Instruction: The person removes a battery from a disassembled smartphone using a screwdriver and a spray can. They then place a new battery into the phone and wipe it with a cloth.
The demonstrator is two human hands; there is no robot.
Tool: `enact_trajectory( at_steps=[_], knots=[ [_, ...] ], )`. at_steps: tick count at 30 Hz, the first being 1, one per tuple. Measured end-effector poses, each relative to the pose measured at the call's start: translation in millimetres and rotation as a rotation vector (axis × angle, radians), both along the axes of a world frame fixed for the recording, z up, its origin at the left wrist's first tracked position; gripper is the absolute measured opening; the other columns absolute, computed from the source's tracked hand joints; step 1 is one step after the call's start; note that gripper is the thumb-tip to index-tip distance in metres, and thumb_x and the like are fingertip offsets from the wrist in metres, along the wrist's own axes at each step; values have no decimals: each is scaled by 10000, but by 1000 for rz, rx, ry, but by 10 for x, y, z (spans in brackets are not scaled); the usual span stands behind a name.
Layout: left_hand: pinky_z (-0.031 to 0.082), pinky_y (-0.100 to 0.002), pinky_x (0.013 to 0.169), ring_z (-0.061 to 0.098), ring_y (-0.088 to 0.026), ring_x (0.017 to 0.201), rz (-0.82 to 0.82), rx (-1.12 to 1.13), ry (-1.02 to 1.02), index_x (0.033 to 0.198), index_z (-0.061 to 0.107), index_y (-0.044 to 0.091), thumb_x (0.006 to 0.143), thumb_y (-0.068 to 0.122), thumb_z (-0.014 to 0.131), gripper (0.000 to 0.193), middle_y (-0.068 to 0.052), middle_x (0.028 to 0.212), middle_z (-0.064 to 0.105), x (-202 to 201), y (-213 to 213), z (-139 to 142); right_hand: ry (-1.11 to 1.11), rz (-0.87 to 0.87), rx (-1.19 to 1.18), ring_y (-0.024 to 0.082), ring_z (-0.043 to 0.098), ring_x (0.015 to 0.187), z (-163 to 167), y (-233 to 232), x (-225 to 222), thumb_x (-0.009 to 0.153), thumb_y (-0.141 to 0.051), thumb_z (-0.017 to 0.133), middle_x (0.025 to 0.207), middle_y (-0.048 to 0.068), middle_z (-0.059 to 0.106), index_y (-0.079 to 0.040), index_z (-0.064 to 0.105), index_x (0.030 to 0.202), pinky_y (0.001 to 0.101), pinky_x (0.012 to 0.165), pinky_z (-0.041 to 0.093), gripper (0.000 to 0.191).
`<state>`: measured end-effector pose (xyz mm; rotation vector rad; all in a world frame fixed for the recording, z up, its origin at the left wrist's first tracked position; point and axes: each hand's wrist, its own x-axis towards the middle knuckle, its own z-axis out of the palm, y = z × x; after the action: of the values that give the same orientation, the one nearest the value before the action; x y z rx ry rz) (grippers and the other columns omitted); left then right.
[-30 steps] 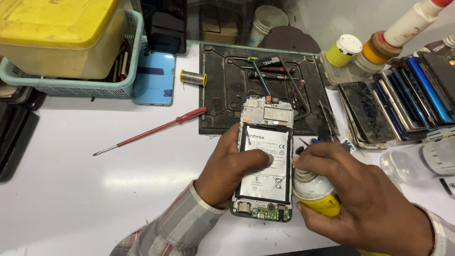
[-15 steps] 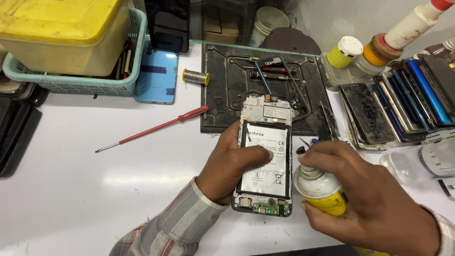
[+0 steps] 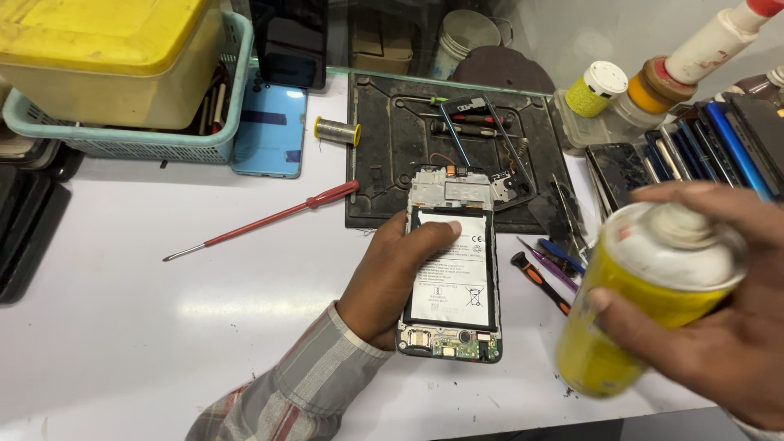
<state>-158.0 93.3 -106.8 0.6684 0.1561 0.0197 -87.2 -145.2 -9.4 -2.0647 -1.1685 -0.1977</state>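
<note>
— Where is the left hand (image 3: 398, 273)?
— At the middle of the frame, palm down, thumb stretched rightward, its striped-sleeved forearm running to the lower left.
— And the right hand (image 3: 719, 327)?
— At the lower right, raised near the camera, fingers curled in a grasp, blurred.

White bench (image 3: 163, 327) w/ red screwdriver (image 3: 261, 220), black mat (image 3: 392, 147), blue phone (image 3: 271, 131), basket (image 3: 122, 139)

The glossy white tabletop (image 3: 163, 327) is reflecting light at lower left. The yellow spray can (image 3: 645, 298) at right is looking like smooth painted metal with a grimy white plastic cap. The black work mat (image 3: 392, 139) is appearing matt and scuffed.
</note>
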Motion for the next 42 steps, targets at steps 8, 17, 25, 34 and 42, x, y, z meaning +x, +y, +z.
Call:
enact_trajectory(
  at_steps=[8, 17, 25, 34, 42],
  knots=[
    [628, -307, 629, 713, -138, 712, 5, -68, -38, 1175, 583, -11, 990, 248, 611, 320, -80, 908, 680, 20, -11, -30, -115, -150, 318, 171, 619, 1094, -465, -170, 173, 1037, -54, 777, 1310, 121, 517, 18, 375, 1474, 278, 1017, 539, 598],
    [632, -297, 633, 731, -139, 723, -9, -136, -63, 1209, 586, -23, 1015, 282, 592, 361, -95, 932, 704, 26, 1, -29, -93, -151, 403, 148, 623, 1062, -414, -68, 91, 1028, -108, 785, 1237, 97, 550, 48, 410, 1470, 257, 1019, 537, 600],
    [641, -296, 622, 744, -156, 706, -22, -97, -57, 1200, 582, -54, 1023, 292, 565, 389, -119, 914, 709, 23, 23, 2, -99, -63, 433, 182, 632, 1122, -536, -35, 32, 1041, -98, 793, 1364, 124, 506, -46, 287, 1538, 280, 1029, 564, 712],
    [639, -295, 635, 740, -147, 726, 14, -75, -55, 1214, 572, -38, 1030, 278, 563, 365, -110, 931, 699, 34, 14, -19, -324, -178, 361, 180, 569, 1176, -811, -340, 687, 1074, -60, 769, 1449, 128, 450, -22, 319, 1536, 272, 1067, 523, 646],
    [636, -298, 650, 735, -141, 748, 37, -62, -58, 1218, 588, -22, 1014, 299, 589, 380, -97, 946, 702, 28, 1, -23, -202, -219, 406, 192, 583, 1177, -788, -345, 635, 1088, -136, 787, 1368, 130, 485, 34, 360, 1478, 313, 1085, 516, 602]
  ],
)
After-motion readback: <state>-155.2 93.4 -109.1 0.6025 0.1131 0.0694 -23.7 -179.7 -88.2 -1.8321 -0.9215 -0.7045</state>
